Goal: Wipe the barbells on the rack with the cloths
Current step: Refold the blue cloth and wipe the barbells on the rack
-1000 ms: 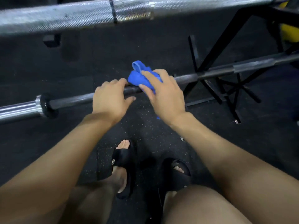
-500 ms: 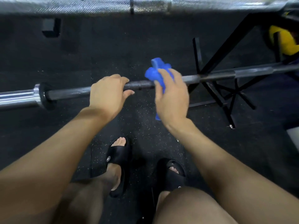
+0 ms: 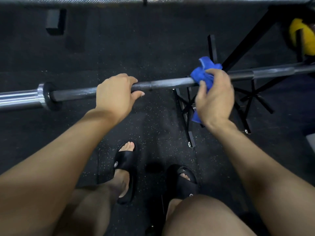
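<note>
A dark barbell point(image 3: 167, 82) runs across the view, its shiny sleeve point(image 3: 18, 98) at the left. My left hand point(image 3: 115, 94) grips the shaft left of centre, fingers curled over the top. My right hand point(image 3: 215, 99) holds a blue cloth point(image 3: 203, 71) wrapped around the shaft further right; a tail of the cloth hangs below my palm. A second, silver barbell point(image 3: 102, 0) crosses the top edge of the view.
Black rack legs and struts point(image 3: 187, 116) stand under the bar at the right. A yellow object point(image 3: 300, 34) sits at the far right. A dark block point(image 3: 54, 21) lies on the speckled rubber floor. My feet in black slides point(image 3: 126, 160) are below the bar.
My right hand has slid the blue cloth to the right along the shaft, away from my left hand. The left hand keeps its grip in place.
</note>
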